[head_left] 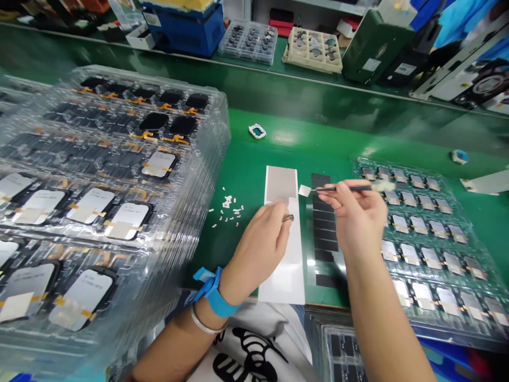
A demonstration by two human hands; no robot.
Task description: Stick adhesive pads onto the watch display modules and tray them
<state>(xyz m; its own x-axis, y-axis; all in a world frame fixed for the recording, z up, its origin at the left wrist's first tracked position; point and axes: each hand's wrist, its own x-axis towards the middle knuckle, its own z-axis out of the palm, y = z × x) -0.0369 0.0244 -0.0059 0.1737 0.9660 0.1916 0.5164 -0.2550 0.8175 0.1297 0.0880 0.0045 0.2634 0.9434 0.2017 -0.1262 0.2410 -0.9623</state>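
My right hand [360, 217] pinches a slim black tool [358, 188] with a pale, blurred rear end. At its tip is a small whitish square [304, 190], just right of a long white backing sheet [282, 254]. On that sheet's far part lies a grey film [281, 183]. My left hand [262, 241], a blue band at its wrist, rests over the sheet with fingers closed. A small dark end [288, 217] sticks out of them; the rest is hidden. Beside my right hand runs a column of dark rectangular strips [325, 228].
Stacked clear trays [210, 127] of small display screens rise at the left. A clear tray [449, 233] of silvery-backed screens lies right. White scraps [227, 202] are scattered left of the sheet. A shelf behind holds a blue box [185, 29] and a beige parts tray [314, 50].
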